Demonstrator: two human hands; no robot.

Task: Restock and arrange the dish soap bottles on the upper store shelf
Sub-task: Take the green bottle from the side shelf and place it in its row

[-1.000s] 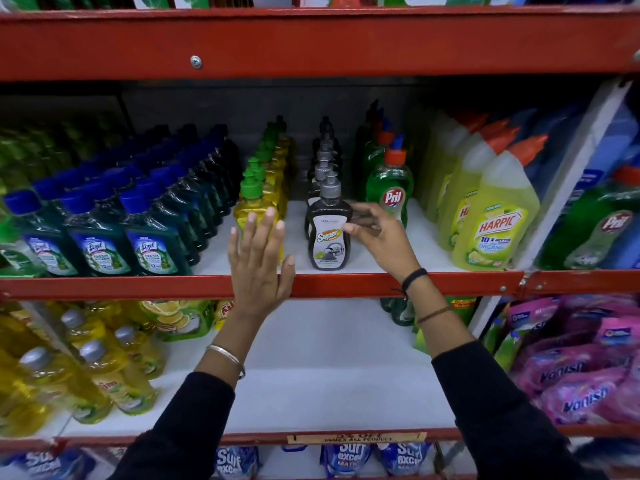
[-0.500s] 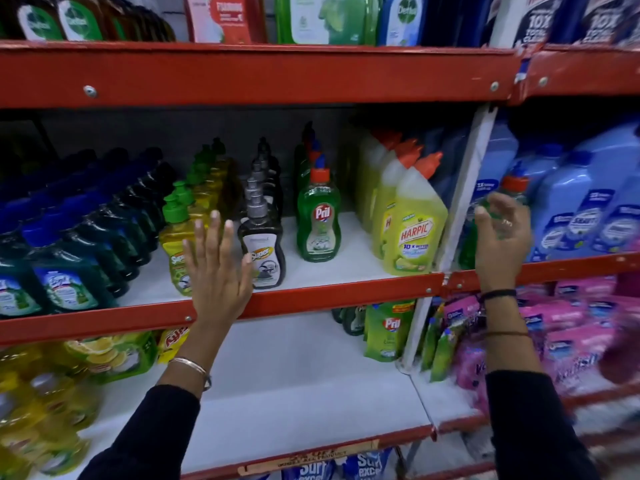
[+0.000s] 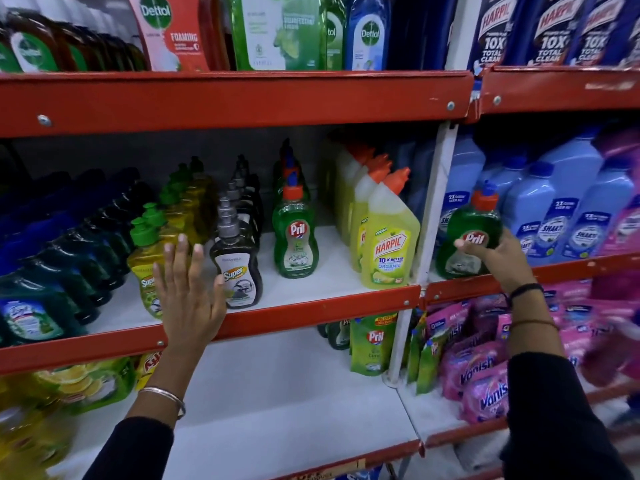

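One Pril bottle (image 3: 469, 233), seemingly gripped, right hand (image 3: 498, 252)

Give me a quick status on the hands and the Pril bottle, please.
Right hand gripping green Pril bottle in the neighbouring bay. Left hand open against yellow Super bottle. White upright and Harpic bottles between bottle and Pril row.

red shelf (image 3: 311, 308) — white deck | rows: Pril bottle (image 3: 295, 233), Harpic bottles (image 3: 388, 237), Super bottles (image 3: 237, 268)

bright even light, dim shelf backs, blurred, bowed frame edges.
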